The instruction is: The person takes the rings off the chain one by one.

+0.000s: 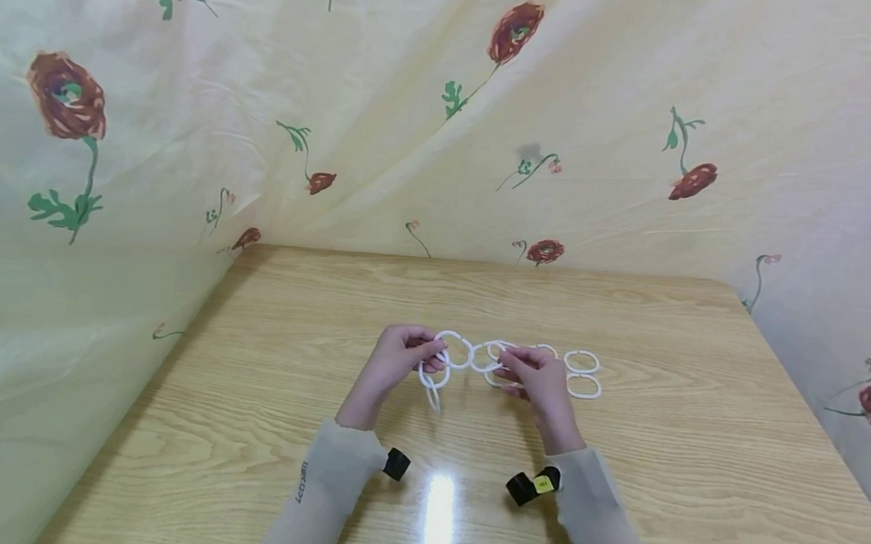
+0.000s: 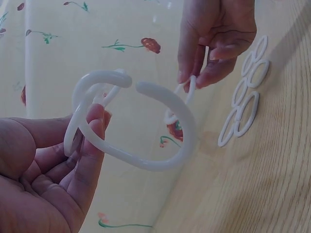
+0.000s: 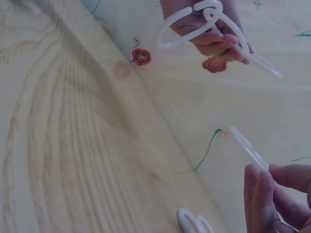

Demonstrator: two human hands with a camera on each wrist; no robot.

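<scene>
My left hand (image 1: 405, 354) pinches a short chain of white plastic split rings (image 2: 163, 162). In the head view one ring lies between the two hands, and further linked rings (image 1: 432, 397) hang below the left fingers. A narrow gap in the foremost ring faces up in the left wrist view. My right hand (image 1: 539, 380) pinches a single white split ring (image 3: 249, 148) between thumb and fingers. From the right wrist that single ring appears apart from the chain, though the two look to meet in the head view.
Several loose white rings (image 1: 583, 386) lie in rows on the wooden table (image 1: 654, 481), beside and partly behind my right hand. A flower-patterned cloth (image 1: 383, 138) hangs along the table's back and sides.
</scene>
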